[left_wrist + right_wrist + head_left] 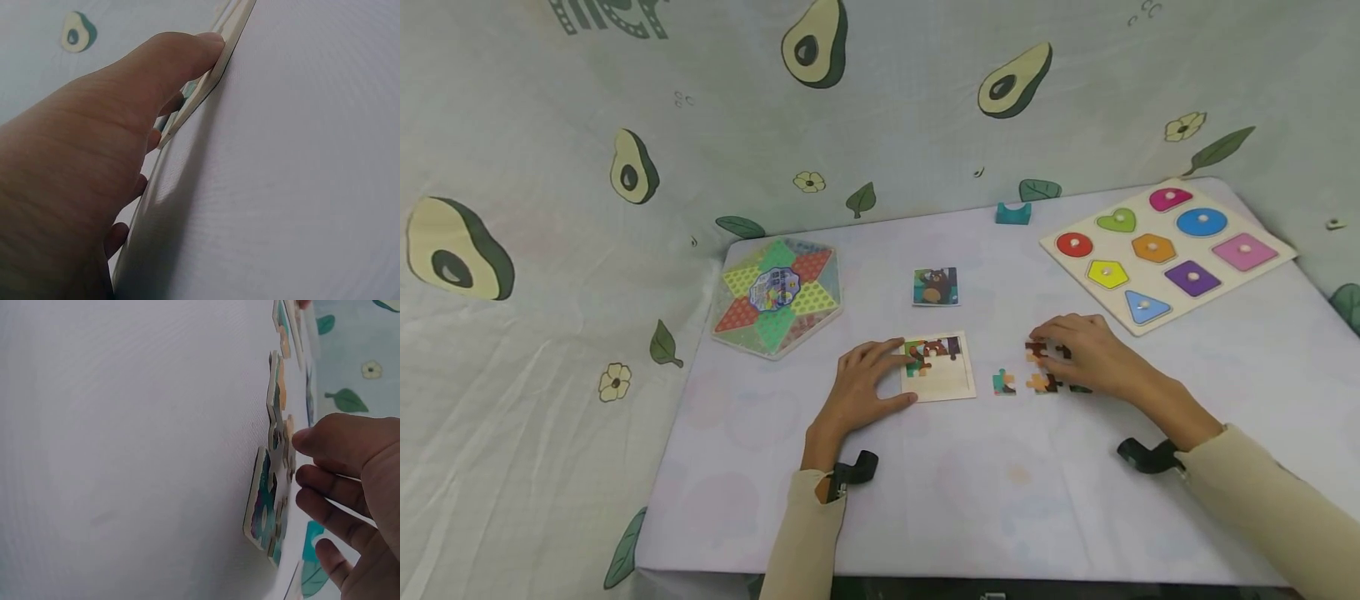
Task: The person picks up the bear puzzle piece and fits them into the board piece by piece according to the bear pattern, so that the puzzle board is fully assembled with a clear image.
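Note:
A small wooden puzzle board (pixel 951 385) lies on the table, with several bear-picture pieces (pixel 934 347) set along its top and left. My left hand (pixel 863 387) rests on its left side, the thumb near the lower corner and fingertips at the upper one. In the left wrist view the thumb (pixel 203 50) lies against the board's pale edge. My right hand (pixel 1093 358) is over a group of loose puzzle pieces (pixel 1043 382), with thumb and fingers spread around them. In the right wrist view the thumb (pixel 306 441) is close to one piece; contact is unclear.
One loose piece (pixel 1003 382) lies between board and group. Behind the board sits a bear picture card (pixel 936 286). A hexagonal star game board (pixel 775 300) lies left, a shape-peg board (pixel 1157 250) right. A teal block (pixel 1013 214) stands at the back edge.

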### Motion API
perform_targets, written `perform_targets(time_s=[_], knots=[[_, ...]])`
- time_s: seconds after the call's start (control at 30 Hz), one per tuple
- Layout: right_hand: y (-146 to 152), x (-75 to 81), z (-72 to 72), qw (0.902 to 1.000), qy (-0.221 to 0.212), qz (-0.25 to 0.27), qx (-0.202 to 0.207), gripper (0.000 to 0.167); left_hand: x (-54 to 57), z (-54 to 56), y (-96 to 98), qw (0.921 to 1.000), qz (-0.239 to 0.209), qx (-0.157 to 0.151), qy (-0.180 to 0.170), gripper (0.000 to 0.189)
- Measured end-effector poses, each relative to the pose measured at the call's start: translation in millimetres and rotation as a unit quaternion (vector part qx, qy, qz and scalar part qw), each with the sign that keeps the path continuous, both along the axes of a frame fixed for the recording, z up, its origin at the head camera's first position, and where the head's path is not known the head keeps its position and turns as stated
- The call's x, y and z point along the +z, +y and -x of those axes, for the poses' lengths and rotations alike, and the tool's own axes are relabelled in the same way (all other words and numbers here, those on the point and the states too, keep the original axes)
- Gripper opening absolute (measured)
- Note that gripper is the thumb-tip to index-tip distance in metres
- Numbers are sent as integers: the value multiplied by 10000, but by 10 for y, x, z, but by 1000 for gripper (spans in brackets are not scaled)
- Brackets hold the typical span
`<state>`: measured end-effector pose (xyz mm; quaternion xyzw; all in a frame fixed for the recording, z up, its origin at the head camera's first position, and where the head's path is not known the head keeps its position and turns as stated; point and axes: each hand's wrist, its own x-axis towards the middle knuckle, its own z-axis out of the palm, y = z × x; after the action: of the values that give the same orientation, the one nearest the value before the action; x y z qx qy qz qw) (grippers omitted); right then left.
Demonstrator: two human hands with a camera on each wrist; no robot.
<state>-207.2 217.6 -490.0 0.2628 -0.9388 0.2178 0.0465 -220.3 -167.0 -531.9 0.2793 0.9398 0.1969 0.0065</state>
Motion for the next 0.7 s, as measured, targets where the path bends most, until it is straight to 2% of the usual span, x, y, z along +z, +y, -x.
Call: perform_targets(time_s=[0.23, 0.4, 0.7], knots=[[-6, -33, 63, 9997, -121, -193, 27, 41, 23, -3, -7, 10000, -89, -17, 0, 59], [-17, -60, 113, 9993, -67, -356, 6, 36, 21, 2, -7, 10000, -50, -20, -13, 59], [-18, -66, 115, 9991, -126, -380, -124, 31, 8, 10, -6, 10000, -15, -25, -54, 60]])
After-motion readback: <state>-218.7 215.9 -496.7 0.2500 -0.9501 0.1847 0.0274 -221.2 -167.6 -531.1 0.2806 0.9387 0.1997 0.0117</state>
